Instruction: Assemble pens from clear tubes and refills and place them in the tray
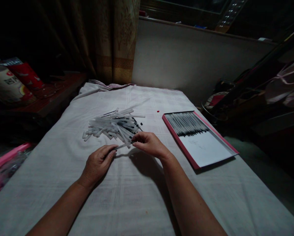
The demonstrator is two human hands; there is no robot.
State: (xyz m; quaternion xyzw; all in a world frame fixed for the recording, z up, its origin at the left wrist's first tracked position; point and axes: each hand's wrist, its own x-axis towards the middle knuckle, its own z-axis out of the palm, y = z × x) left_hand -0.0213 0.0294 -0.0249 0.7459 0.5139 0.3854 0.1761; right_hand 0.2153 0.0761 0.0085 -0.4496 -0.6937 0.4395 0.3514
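My left hand (99, 163) pinches one end of a pen (122, 146) with a pale, see-through barrel. The thumb and fingers of my right hand (149, 143) are closed at its other end, where something small and dark shows; whether that is a cap or a tip I cannot tell. Just beyond both hands lies a loose heap of pens (109, 124), clear barrels and dark parts crossing at all angles. On the right, a shallow box with pink-red sides (183, 149) holds a row of pens (188, 123) side by side, dark ends towards me.
A white cloth (127, 200) covers the table. On it lie a small black piece (141, 124) and a small red piece (158, 111). At left are a pink handle (4, 164) and a side table with a large container (9, 85). A wall (166, 55) stands behind.
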